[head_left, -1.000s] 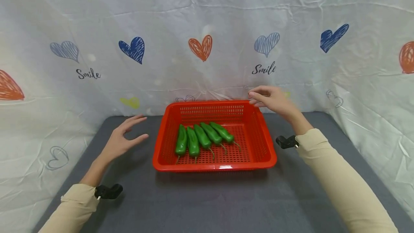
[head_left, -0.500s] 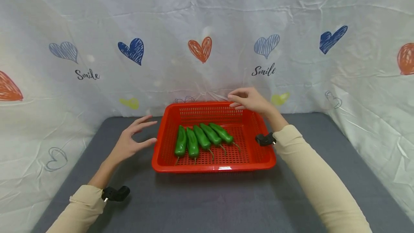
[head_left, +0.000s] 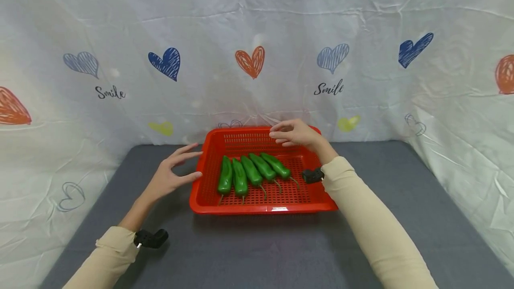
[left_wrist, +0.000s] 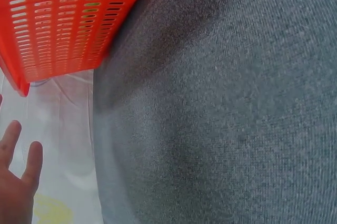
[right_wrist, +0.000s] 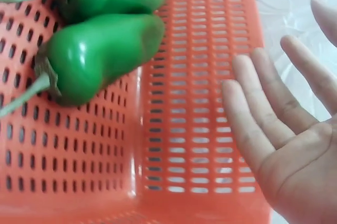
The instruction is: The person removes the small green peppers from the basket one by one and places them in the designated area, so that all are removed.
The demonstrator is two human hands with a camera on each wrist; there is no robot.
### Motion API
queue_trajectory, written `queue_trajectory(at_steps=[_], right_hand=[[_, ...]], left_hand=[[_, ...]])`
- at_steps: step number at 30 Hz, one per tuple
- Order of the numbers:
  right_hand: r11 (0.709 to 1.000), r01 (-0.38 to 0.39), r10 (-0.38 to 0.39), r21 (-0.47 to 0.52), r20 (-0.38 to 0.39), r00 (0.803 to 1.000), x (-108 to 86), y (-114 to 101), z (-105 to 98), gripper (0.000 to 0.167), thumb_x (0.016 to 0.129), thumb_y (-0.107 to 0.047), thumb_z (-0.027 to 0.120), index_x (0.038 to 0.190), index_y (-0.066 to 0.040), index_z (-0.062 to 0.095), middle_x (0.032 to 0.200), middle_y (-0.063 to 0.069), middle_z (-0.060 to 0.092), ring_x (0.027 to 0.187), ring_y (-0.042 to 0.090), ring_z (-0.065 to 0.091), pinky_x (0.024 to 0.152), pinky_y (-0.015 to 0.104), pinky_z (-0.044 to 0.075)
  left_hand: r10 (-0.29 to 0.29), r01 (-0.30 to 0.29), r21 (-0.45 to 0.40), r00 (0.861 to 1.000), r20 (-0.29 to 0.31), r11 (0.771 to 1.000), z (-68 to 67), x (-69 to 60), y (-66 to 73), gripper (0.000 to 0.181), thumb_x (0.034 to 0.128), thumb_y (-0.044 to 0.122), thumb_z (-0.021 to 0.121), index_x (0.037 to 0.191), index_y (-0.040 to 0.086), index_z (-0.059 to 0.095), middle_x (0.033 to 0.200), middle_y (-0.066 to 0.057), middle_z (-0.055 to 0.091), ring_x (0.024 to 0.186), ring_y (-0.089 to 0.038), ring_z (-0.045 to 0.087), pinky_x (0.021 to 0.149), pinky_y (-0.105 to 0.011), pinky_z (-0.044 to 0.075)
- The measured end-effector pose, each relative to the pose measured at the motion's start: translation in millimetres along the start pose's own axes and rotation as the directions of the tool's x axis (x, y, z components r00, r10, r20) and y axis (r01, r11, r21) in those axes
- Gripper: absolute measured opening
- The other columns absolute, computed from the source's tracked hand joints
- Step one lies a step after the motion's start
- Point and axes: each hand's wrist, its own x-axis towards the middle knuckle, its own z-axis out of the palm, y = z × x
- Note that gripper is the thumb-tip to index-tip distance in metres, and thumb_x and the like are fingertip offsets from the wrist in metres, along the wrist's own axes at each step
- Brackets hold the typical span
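Several green peppers point(head_left: 251, 171) lie side by side in the left and middle part of a red plastic basket point(head_left: 265, 209), their stems toward the near side. Over the basket's back right part hovers my right hand point(head_left: 299, 134), fingers loosely bent with nothing in them. In the right wrist view, the right hand point(right_wrist: 300, 145) shows spread fingers, apart from the nearest pepper point(right_wrist: 100, 56). Beside the basket's left wall is my left hand point(head_left: 170, 177), thumb and fingers spread and holding nothing. Its fingertips are at the rim; whether they touch it I cannot tell.
The basket stands on a dark grey cloth-covered table point(head_left: 257, 253). Behind it hangs a white curtain point(head_left: 209, 26) printed with hearts and the word Smile. A black camera is strapped to each wrist.
My right hand has moved left and slightly down, from the basket's back right corner to above its inside. My left hand has moved right, up to the basket's left rim. The peppers lie unchanged.
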Motion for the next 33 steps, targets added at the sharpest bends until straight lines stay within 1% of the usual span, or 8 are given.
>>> queue_trajectory(at_steps=[5, 8, 14, 20, 24, 29, 33], right_hand=[[0.998, -0.055, 0.056, -0.033, 0.031, 0.998, 6.7, 9, 7, 0.047, 0.096, -0.018, 0.074, 0.135, 0.005, 0.061, 0.124, 0.016, 0.068, 0.123, 0.044, 0.056, 0.102, 0.054, 0.044], [0.994, -0.085, 0.087, -0.063, 0.033, 0.996, 10.0, 15, 10, 0.048, 0.094, -0.017, 0.076, 0.135, 0.005, 0.062, 0.121, 0.013, 0.070, 0.122, 0.044, 0.057, 0.102, 0.053, 0.045], [0.988, -0.137, 0.138, -0.067, -0.003, 0.990, 11.9, 26, 15, 0.048, 0.092, -0.016, 0.079, 0.133, 0.004, 0.064, 0.119, 0.013, 0.070, 0.114, 0.040, 0.063, 0.099, 0.050, 0.049], [0.982, -0.189, 0.188, -0.009, -0.022, 0.982, 11.8, 38, 16, 0.047, 0.092, -0.016, 0.078, 0.134, 0.000, 0.065, 0.120, 0.013, 0.070, 0.111, 0.036, 0.066, 0.095, 0.046, 0.051], [0.981, -0.190, 0.190, 0.034, -0.018, 0.982, 10.8, 42, 15, 0.050, 0.093, -0.019, 0.078, 0.137, -0.001, 0.063, 0.122, 0.014, 0.069, 0.112, 0.036, 0.065, 0.097, 0.046, 0.050], [0.975, -0.201, 0.203, 0.099, -0.013, 0.979, 9.4, 44, 14, 0.052, 0.092, -0.017, 0.078, 0.139, -0.001, 0.061, 0.126, 0.016, 0.067, 0.115, 0.037, 0.064, 0.100, 0.047, 0.048], [0.970, -0.211, 0.214, 0.121, -0.014, 0.977, 9.9, 49, 15, 0.054, 0.092, -0.017, 0.079, 0.140, -0.001, 0.060, 0.127, 0.016, 0.066, 0.115, 0.035, 0.064, 0.101, 0.047, 0.047]], left_hand=[[0.005, -0.005, -0.032, 1.000, 0.016, 0.999, 3.2, 0.1, -1.2, 0.054, 0.0850, 0.003, 0.082, 0.136, 0.010, 0.066, 0.153, -0.010, 0.046, 0.136, -0.039, 0.041, 0.101, -0.069, 0.035], [-0.002, 0.003, -0.046, 1.000, 0.031, 0.999, 5.4, 0.4, -2.8, 0.054, 0.0856, 0.004, 0.082, 0.137, 0.011, 0.066, 0.153, -0.009, 0.046, 0.137, -0.039, 0.039, 0.101, -0.070, 0.035], [-0.013, 0.016, -0.061, 0.999, 0.045, 0.998, 7.3, 1.2, -4.4, 0.052, 0.0870, 0.005, 0.081, 0.136, 0.011, 0.067, 0.153, -0.007, 0.046, 0.138, -0.040, 0.039, 0.100, -0.071, 0.034], [-0.022, 0.027, -0.078, 0.998, 0.063, 0.997, 8.5, 0.8, -5.2, 0.050, 0.0886, 0.006, 0.079, 0.136, 0.011, 0.066, 0.154, -0.006, 0.045, 0.140, -0.032, 0.038, 0.100, -0.071, 0.034], [-0.024, 0.029, -0.089, 0.998, 0.062, 0.996, 8.4, 1.7, -4.8, 0.049, 0.0886, 0.005, 0.079, 0.136, 0.011, 0.067, 0.154, -0.006, 0.045, 0.140, -0.032, 0.038, 0.100, -0.072, 0.033], [-0.040, 0.046, -0.082, 0.997, 0.070, 0.996, 8.0, 2.6, -4.5, 0.049, 0.0884, 0.008, 0.080, 0.135, 0.013, 0.068, 0.155, -0.003, 0.045, 0.141, -0.029, 0.037, 0.101, -0.071, 0.034], [-0.042, 0.048, -0.088, 0.997, 0.071, 0.995, 7.8, 2.7, -4.7, 0.049, 0.0882, 0.008, 0.081, 0.135, 0.013, 0.068, 0.155, -0.003, 0.045, 0.141, -0.028, 0.037, 0.100, -0.071, 0.034]])
